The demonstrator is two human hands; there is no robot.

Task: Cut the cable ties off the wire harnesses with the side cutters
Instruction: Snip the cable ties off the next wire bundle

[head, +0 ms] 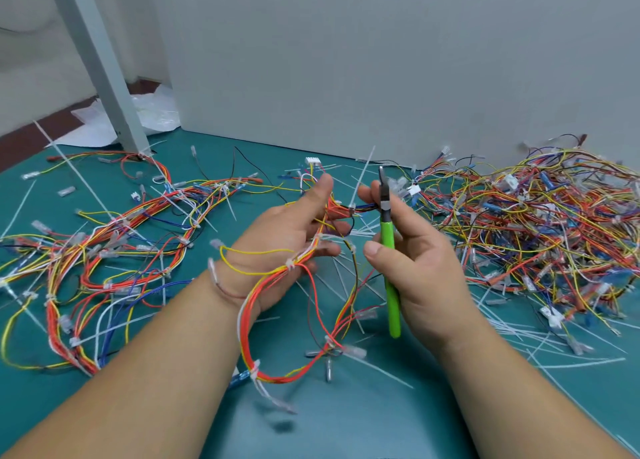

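Left hand (287, 237) holds wire harness (273, 278), fingers (327, 251) loosely curled; right hand (422, 261) grips green side cutters (387, 232) upright.

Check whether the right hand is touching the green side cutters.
Touching. The head view shows the right hand with its thumb and fingers curled round the green handle of the side cutters, with no gap.

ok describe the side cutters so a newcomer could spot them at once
On the teal mat, left of the big wire pile, find the right hand. It holds the side cutters upright at the wire harness in the left hand; nothing else has bright green handles.
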